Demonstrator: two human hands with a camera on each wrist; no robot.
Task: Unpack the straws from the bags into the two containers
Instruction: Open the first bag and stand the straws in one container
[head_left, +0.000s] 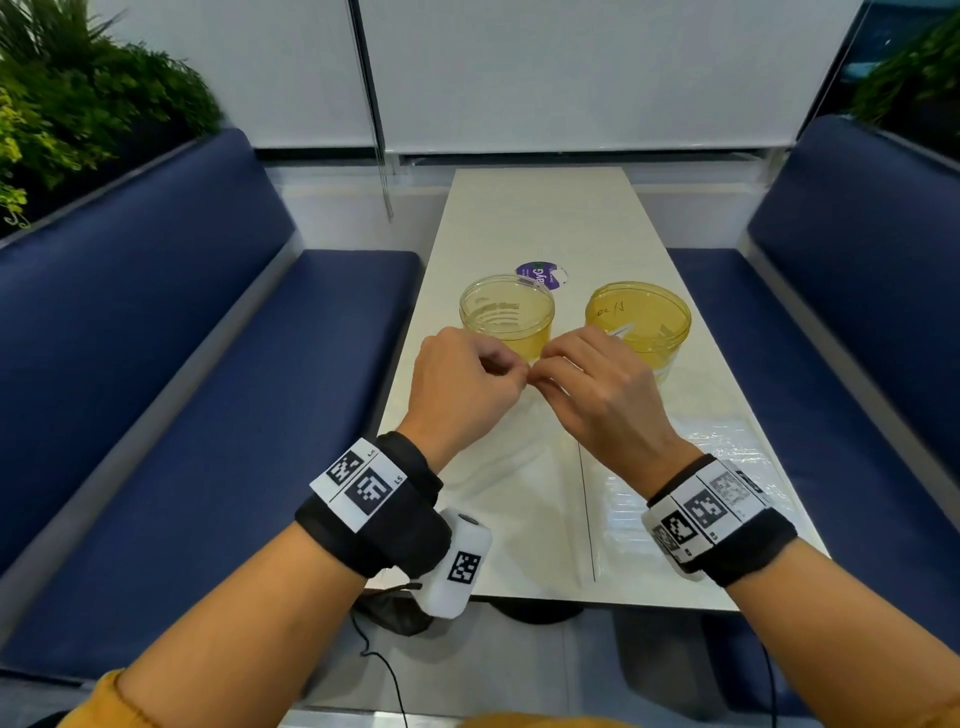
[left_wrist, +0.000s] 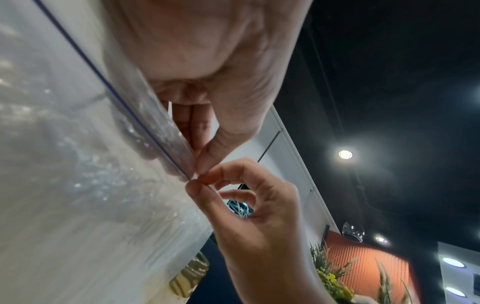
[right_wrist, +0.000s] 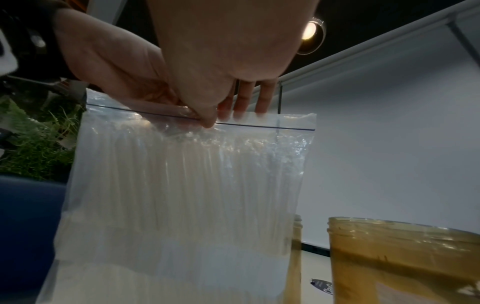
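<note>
I see a long cream-white table (head_left: 540, 218) running away from me between two dark blue padded benches (head_left: 171, 364), with green plants (head_left: 78, 93) behind the left one.

Held upright over the table's near half is a clear plastic zip bag with a thin blue seal line (right_wrist: 182, 185). It is packed with pale translucent straws (right_wrist: 168, 174) standing lengthwise, their tips just below the seal. From the right wrist view the seal line looks unbroken from side to side. A second clear bag (head_left: 691, 467) lies flat near the table's right edge, beside my right wrist.

Beyond the hands, about midway along the table, stand two round yellow-tinted clear plastic containers, both open at the top. The left container (head_left: 506, 317) sits nearer the left edge and the right container (head_left: 639, 322) nearer the right edge, with a gap between them. The right one has dark handwriting on its wall. Neither shows a bundle of straws inside. A small purple and white round sticker (head_left: 540, 273) lies on the table just behind the left container.

My left hand (head_left: 457, 384) and right hand (head_left: 602, 395) meet fingertip to fingertip at the top middle of the held bag. Each hand pinches the bag's top lip between thumb and forefinger, just above the seal. The right hand's other fingers (right_wrist: 262, 98) lie behind the lip.
</note>
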